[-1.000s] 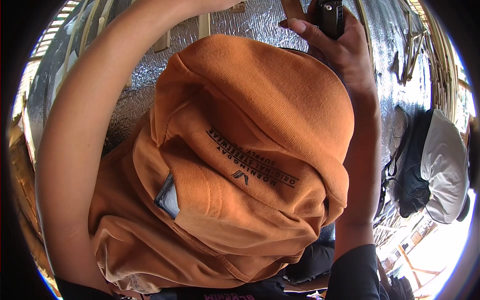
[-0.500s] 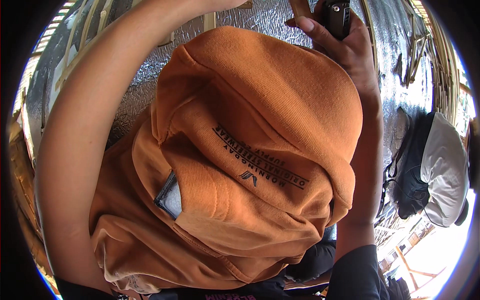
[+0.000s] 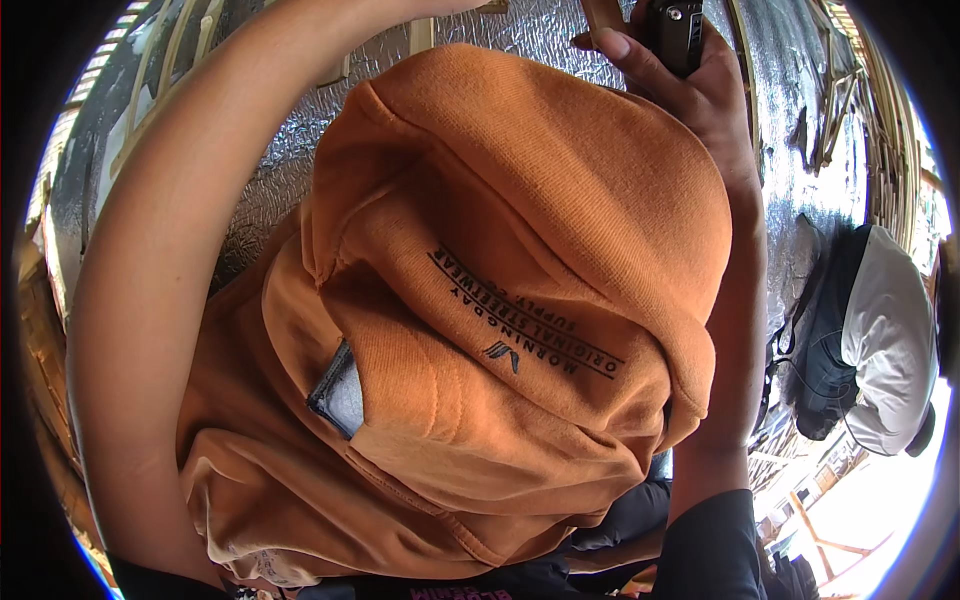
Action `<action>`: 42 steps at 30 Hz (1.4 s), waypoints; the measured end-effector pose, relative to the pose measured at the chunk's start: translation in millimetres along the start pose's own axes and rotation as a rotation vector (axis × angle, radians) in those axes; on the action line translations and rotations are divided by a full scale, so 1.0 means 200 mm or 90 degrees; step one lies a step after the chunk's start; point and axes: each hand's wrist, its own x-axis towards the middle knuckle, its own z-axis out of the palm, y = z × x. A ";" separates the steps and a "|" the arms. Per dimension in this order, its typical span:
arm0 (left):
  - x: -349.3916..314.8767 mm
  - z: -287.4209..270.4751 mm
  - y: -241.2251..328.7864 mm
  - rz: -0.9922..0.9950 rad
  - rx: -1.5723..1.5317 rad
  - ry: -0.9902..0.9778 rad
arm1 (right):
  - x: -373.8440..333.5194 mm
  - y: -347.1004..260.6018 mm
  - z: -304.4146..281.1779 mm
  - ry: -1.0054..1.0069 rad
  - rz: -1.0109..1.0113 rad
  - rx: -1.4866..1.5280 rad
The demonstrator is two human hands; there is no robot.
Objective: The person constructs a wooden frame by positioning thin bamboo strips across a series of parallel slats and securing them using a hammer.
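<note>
A rumpled orange garment [image 3: 530, 170] with dark print and a grey-lined opening [image 3: 340, 395] fills the middle, between my bare forearms. Beyond its far right edge, my right hand [image 3: 700, 85] closes around a black object [image 3: 679, 38], handle-like with a small silver screw. Its far end is cut off by the upper edge. Beside the thumb runs a brown strip [image 3: 603, 15]; whether it is wood, I cannot tell. My left hand [image 3: 450, 6] barely shows at the top edge, its fingers out of view.
Crinkled silver foil sheeting [image 3: 300, 130] with thin wooden strips [image 3: 180, 60] lies beyond the garment. To the right rests a black and light-grey bag-like bundle [image 3: 890, 340] with straps. Sticks [image 3: 890, 140] line the far right side, and bright light comes in at the lower right.
The orange garment's top has shifted slightly up and to the right. My left forearm has moved a little left; my right hand keeps its hold on the black object.
</note>
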 end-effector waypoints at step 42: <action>0.19 -0.12 0.16 -0.282 -0.152 -0.154 | 0.03 -0.03 0.01 0.092 -0.001 -0.057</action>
